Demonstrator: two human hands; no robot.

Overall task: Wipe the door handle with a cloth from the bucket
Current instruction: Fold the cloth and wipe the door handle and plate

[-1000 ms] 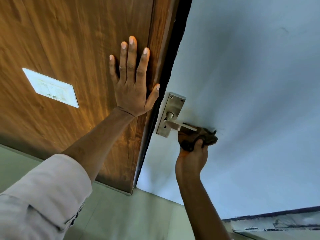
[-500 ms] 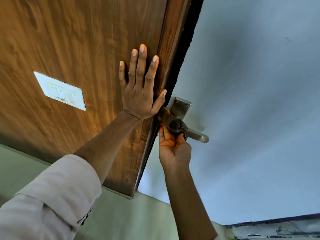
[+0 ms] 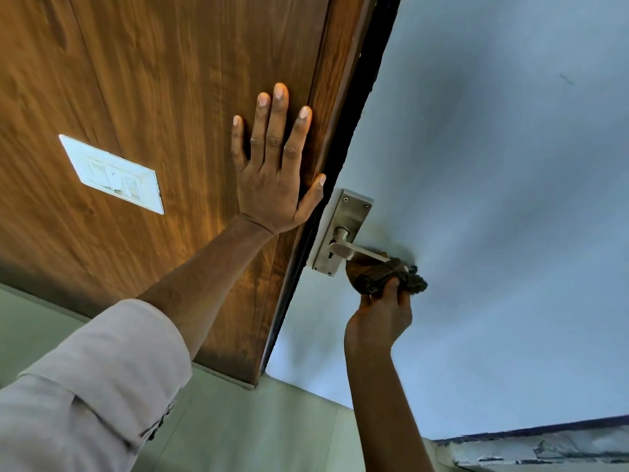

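A metal lever door handle (image 3: 359, 251) on a steel backplate (image 3: 343, 226) is fixed to the pale blue door (image 3: 493, 199). My right hand (image 3: 379, 318) grips a bunched brown cloth (image 3: 381, 275) from below and presses it around the outer end of the lever, which it hides. My left hand (image 3: 274, 168) lies flat with fingers spread on the wooden panel (image 3: 153, 97) just left of the door's edge, holding nothing. No bucket is in view.
A white switch plate (image 3: 112, 173) is set in the wooden panel at the left. Pale green floor tiles (image 3: 255, 427) run below. A chipped, painted ledge (image 3: 544, 447) shows at the bottom right corner.
My right hand slid the cloth along the lever from the base by the backplate out to its tip, uncovering the backplate. My left hand stayed flat on the wood.
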